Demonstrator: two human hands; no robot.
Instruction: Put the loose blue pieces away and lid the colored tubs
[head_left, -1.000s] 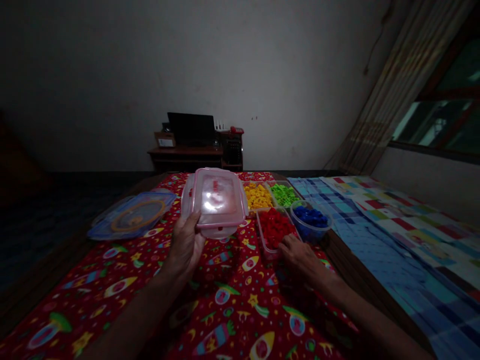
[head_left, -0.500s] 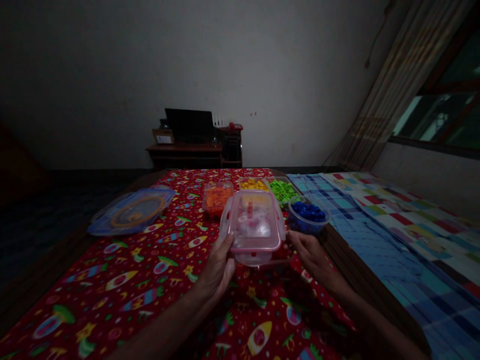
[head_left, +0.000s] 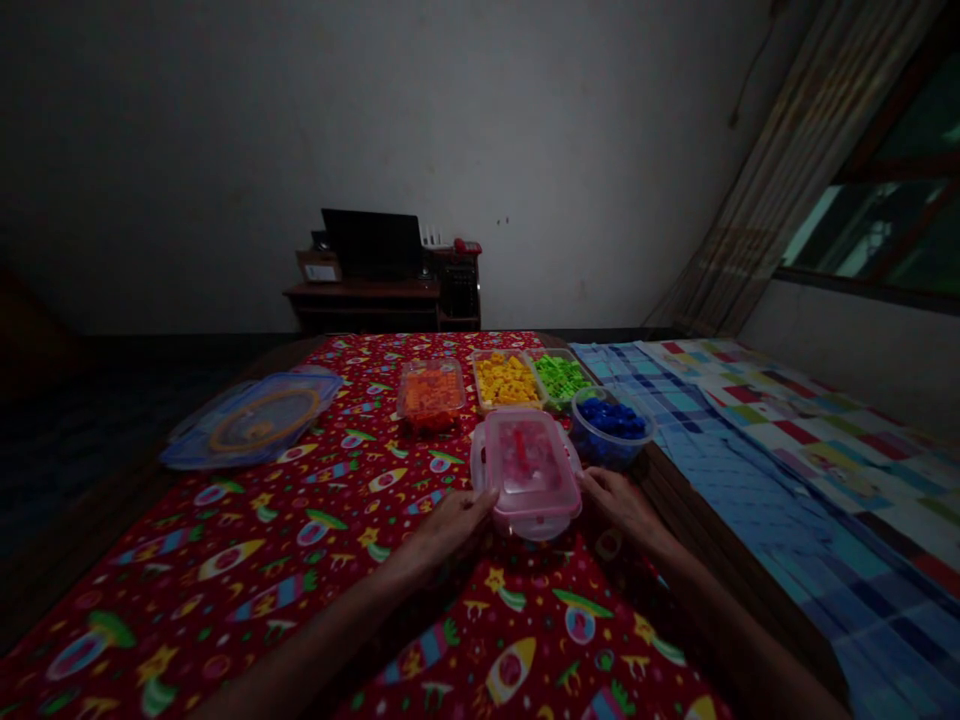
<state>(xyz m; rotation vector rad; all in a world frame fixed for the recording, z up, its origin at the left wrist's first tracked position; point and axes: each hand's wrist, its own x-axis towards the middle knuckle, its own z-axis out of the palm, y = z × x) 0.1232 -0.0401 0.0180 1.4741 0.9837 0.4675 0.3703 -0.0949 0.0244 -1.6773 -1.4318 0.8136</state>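
A clear lid with a pink rim [head_left: 529, 462] lies over a see-through container [head_left: 534, 528] in front of me. Red and pink shapes show dimly through the lid, and its side flaps stick outward. At the near left corner, my left hand [head_left: 459, 522] grips the lid's edge with the thumb on top and the fingers partly hidden. My right hand [head_left: 619, 500] is closed at the right edge, its fingertips pinching the lid's rim. Just beyond stand a tub of blue pieces [head_left: 613, 418], a box of yellow pieces [head_left: 507, 380] and a box of green pieces [head_left: 561, 378].
A box of orange pieces [head_left: 430, 392] stands to the left of the yellow one. Several blue-edged lids [head_left: 251, 420] are stacked at the left edge of the red patterned cloth [head_left: 300, 600]. A desk with a monitor [head_left: 373, 244] stands by the wall.
The pink-rimmed lid has come down from above the container and now lies over it. My left hand has lowered with it. The yellow pieces are now uncovered to view.
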